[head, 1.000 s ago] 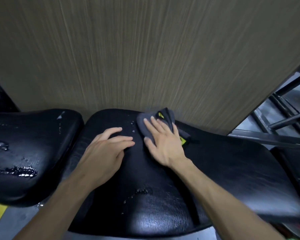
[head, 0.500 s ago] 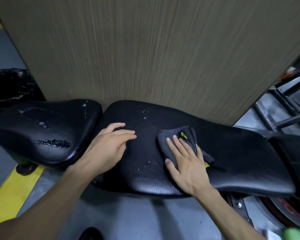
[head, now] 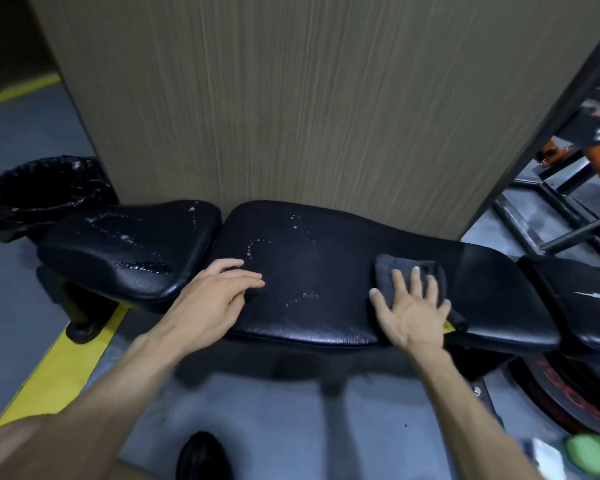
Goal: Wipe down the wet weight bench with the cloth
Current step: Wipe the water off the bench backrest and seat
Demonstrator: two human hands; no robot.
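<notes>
Nearby, black-lined bin beside bench

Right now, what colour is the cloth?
Dark grey cloth with a yellow tag, seen in the head view.

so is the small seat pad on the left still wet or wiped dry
Still wet: the seat pad shows scattered droplets and a shiny puddle near its front edge. The cloth sits under the right hand, on the long pad.

Right hand presses flat on the cloth atop the bench; left hand rests alongside.
</notes>
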